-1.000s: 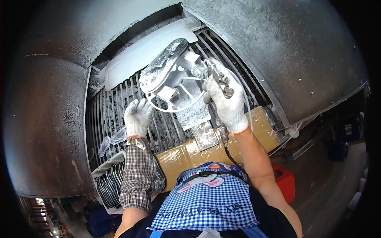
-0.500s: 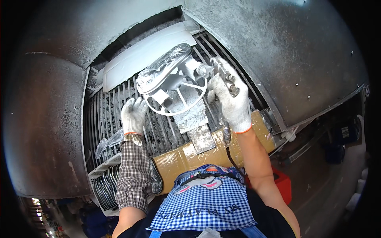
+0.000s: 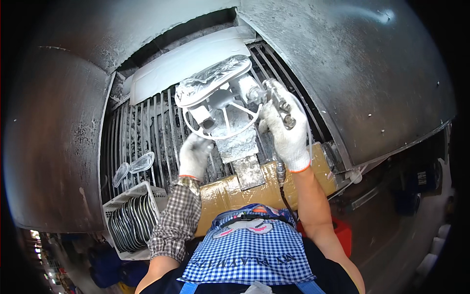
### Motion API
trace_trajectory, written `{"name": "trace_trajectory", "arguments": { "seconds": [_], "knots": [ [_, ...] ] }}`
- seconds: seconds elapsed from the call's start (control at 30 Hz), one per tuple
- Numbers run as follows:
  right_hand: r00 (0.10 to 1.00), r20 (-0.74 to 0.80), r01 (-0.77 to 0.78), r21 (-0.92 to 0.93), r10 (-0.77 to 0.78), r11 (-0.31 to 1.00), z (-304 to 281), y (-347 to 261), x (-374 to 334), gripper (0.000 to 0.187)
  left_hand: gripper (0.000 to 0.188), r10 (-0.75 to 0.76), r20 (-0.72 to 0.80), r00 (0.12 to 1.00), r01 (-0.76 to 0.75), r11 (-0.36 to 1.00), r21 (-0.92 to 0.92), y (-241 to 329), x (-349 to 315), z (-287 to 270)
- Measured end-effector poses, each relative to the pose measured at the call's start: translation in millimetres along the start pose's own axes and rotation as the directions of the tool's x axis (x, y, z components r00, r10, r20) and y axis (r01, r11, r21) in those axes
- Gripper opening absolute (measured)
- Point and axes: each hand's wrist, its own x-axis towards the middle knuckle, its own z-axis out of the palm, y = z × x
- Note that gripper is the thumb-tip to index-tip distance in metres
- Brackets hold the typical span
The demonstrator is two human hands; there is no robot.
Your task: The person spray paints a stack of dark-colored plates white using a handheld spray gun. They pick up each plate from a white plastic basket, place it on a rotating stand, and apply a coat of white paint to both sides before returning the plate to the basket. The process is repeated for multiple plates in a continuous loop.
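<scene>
A: Right hand?
B: The right hand (image 3: 287, 130) is grasping the metal spray gun (image 3: 282, 105), nozzle pointing leftward.
A: Left?
B: The left hand (image 3: 194, 156) is blurring at the near-left rim of the white spoked wheel (image 3: 226, 120); can't tell whether it's gripping.
A: Workpiece?
B: The oval, film-topped piece (image 3: 214, 81) is sitting over the wheel's far side, above the grate (image 3: 161, 128).
</scene>
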Motion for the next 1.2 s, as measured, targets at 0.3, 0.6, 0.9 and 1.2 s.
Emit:
{"name": "trace_trajectory", "arguments": {
  "seconds": [0.3, 0.6, 0.9, 1.2],
  "knots": [
    [0.971, 0.203, -0.126, -0.024, 0.128, 0.992, 18.7, -8.4, -13.3, 0.052, 0.045, -0.065, 0.216, 0.974, 0.114, 0.968, -0.224, -32.1, -9.6, -2.2],
    [0.998, -0.041, -0.043, 0.002, 0.043, 0.999, 3.8, -4.2, -2.1, 0.053, 0.030, 0.000, 0.175, 0.985, 0.044, 0.968, -0.247, -20.0, -10.2, -6.2],
    [0.996, -0.083, -0.025, 0.038, 0.028, 0.999, -25.3, -18.3, -3.4, 0.053, 0.037, 0.029, 0.182, 0.983, 0.016, 0.970, -0.243, 0.8, -6.2, -13.9],
    [0.978, -0.096, -0.180, 0.085, 0.188, 0.980, -22.7, -60.6, -32.4, 0.054, 0.029, 0.131, 0.079, 0.988, -0.104, 0.954, -0.280, 16.5, 6.9, -28.1]
  ]
}}
